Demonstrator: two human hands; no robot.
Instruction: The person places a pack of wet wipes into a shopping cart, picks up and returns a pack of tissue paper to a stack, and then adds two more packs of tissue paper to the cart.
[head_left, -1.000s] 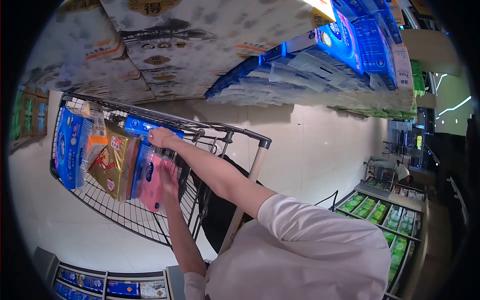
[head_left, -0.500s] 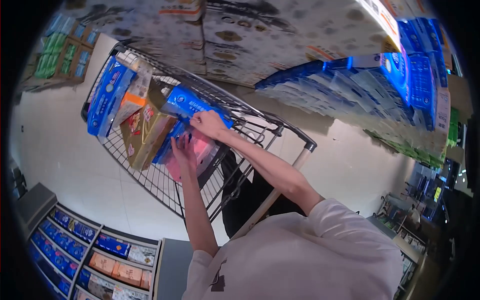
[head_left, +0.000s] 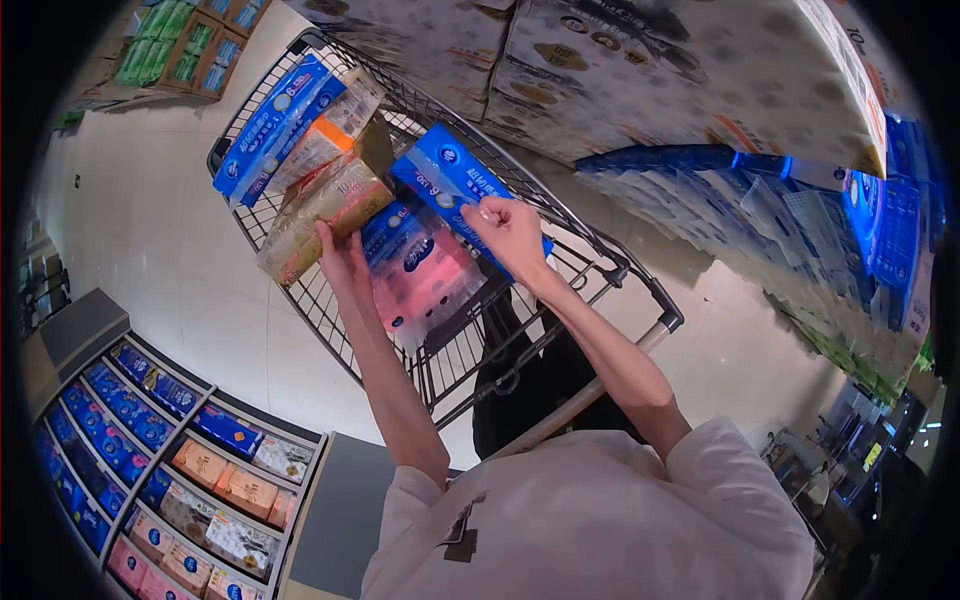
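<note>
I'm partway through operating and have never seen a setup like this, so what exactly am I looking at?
There is no machine here: the hands are a person's own, bare. Every picture comes from one camera worn on the head, looking forward and down, so the person's shirt fills the bottom. The shopping cart carries wrapped packs. The far blue pack and an orange-and-white pack lie toward its far end. The left hand touches the gold pack; the right hand grips the near blue pack. A pink pack lies between the forearms. Shelving stands at lower left.
</note>
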